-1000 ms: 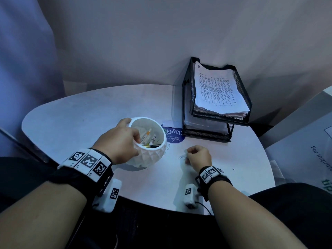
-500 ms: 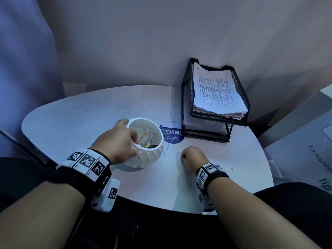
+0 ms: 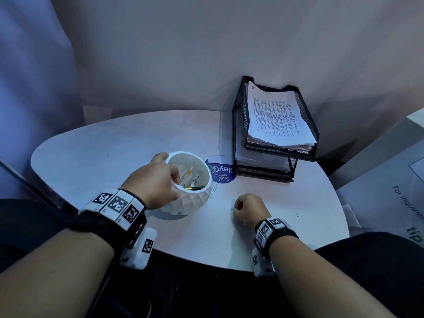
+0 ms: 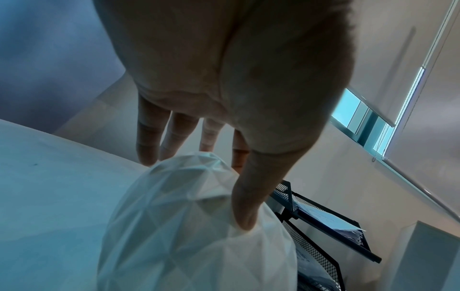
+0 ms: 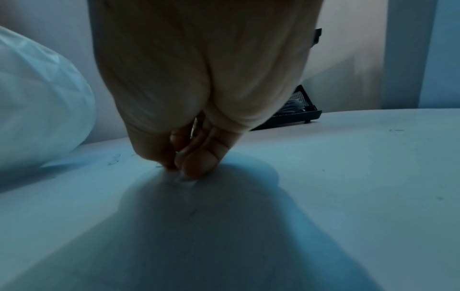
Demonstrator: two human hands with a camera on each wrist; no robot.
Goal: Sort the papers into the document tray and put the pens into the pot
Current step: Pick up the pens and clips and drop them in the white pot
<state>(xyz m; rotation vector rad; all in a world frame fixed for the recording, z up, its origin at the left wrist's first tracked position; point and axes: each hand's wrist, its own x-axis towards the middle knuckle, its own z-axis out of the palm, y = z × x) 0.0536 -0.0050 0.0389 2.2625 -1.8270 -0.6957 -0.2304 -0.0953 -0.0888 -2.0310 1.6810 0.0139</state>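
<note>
A white faceted pot [image 3: 195, 203] stands on the round table [image 3: 114, 145] with several pens [image 3: 187, 176] inside. My left hand [image 3: 172, 180] grips its rim; in the left wrist view the thumb [image 4: 244, 212] presses the pot [image 4: 186, 226] wall and the fingers reach over the far side. My right hand [image 3: 238, 206] is curled to the pot's right, with its fingertips [image 5: 199, 165] pinched together on the tabletop at a small paper clip [image 3: 232, 209]. The black mesh document tray [image 3: 305, 104] at the back right holds a stack of printed papers [image 3: 275, 115].
A blue round sticker [image 3: 221, 172] with paper clips on it lies between pot and tray. More loose clips [image 3: 215, 187] lie beside the pot. A pale box [image 3: 390, 180] stands off the table's right edge. Walls close in behind the tray.
My right hand has turned at the wrist and drawn slightly toward me, fingertips staying down at the clip. The left hand and pot have hardly moved.
</note>
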